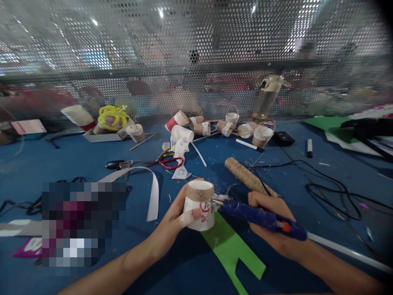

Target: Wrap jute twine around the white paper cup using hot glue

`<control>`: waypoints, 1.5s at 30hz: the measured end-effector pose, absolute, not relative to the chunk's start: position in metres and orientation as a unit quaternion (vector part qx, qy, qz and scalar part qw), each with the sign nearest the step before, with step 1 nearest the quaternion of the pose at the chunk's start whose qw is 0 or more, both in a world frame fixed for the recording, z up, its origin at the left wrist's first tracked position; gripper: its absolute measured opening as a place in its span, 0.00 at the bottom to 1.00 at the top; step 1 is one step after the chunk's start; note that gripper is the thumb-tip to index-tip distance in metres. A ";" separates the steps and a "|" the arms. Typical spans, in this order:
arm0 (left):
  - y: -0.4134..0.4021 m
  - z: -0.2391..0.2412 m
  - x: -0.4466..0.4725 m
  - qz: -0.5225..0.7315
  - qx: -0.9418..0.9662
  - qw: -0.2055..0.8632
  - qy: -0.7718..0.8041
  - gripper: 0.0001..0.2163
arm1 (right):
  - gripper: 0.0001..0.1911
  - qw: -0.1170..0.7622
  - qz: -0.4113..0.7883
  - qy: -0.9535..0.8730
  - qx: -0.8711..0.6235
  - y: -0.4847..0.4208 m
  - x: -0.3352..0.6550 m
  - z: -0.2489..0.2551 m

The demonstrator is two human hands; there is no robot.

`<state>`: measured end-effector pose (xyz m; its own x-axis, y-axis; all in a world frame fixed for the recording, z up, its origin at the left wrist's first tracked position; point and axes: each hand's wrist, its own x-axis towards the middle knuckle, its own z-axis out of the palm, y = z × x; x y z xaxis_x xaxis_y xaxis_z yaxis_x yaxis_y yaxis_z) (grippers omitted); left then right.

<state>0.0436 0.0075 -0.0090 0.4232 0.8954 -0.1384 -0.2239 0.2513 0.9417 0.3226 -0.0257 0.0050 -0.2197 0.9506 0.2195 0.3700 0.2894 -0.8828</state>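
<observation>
My left hand (176, 215) is closed around a white paper cup (196, 219) with red print, held upright with its mouth up. Brown twine (199, 194) is wound around the upper part of the cup. A bandage wraps my left thumb. In my right hand (272, 217) is a blue hot glue gun (260, 217), its metal nozzle at the cup's right side by the lower edge of the twine. A long white glue stick (346, 250) sticks out of its back end. Behind the glue gun lies a roll of brown twine (250, 176).
A green cut sheet (233, 250) lies below the cup. Red-handled scissors (171, 163), a lace roll (182, 135) and several twine-wrapped cups (225, 128) lie farther back. A black cable (334, 190) loops at right. A bottle (266, 100) stands by the perforated metal screen (196, 53).
</observation>
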 end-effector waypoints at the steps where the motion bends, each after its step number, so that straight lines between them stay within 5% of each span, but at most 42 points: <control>1: 0.008 -0.009 0.044 0.397 0.465 0.703 0.363 0.37 | 0.18 0.406 0.360 -0.694 -0.472 -0.025 0.323 0.004; 14: 0.009 0.003 0.050 0.417 0.418 0.715 0.375 0.37 | 0.17 0.409 0.375 -0.669 -0.494 -0.026 0.323 0.000; 21: 0.008 -0.007 0.050 0.394 0.397 0.750 0.354 0.34 | 0.07 0.516 0.321 -0.617 -0.500 -0.024 0.311 0.000; 23: 0.007 -0.010 0.052 0.378 0.388 0.763 0.352 0.33 | 0.14 0.537 0.338 -0.607 -0.479 -0.023 0.304 0.000; 26: 0.005 -0.012 0.054 0.367 0.384 0.775 0.342 0.32 | 0.20 0.524 0.375 -0.608 -0.464 -0.023 0.296 -0.002; 34: 0.004 -0.013 0.057 0.372 0.387 0.768 0.350 0.31 | 0.06 0.528 0.396 -0.591 -0.464 -0.026 0.289 -0.002; 45: 0.002 0.001 0.064 0.368 0.374 0.776 0.350 0.30 | 0.11 0.481 0.512 -0.524 -0.481 -0.016 0.291 0.010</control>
